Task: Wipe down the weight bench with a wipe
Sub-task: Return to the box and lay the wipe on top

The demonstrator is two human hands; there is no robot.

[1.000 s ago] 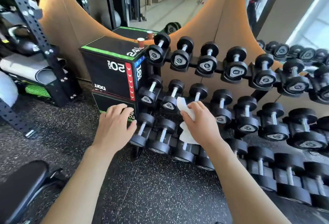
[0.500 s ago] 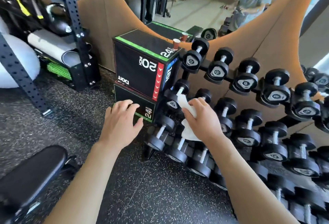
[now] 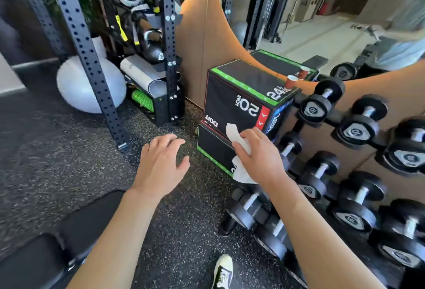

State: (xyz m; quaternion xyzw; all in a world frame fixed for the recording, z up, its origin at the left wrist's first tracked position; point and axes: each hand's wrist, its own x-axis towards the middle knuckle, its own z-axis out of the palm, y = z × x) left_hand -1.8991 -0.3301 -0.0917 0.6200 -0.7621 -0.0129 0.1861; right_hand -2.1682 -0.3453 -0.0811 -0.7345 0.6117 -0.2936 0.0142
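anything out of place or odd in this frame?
One thing: a paper cup stands on the plyo box at its corner next to the dumbbell rack, among gym gear. Nothing looks spilled or damaged. The right hand holds the wipe; the bench is untouched.

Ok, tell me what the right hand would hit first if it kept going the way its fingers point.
Probably the stacked black plyo boxes. The right hand, gripping the white wipe, points up and left at their front face. One view, so the gap is unclear.
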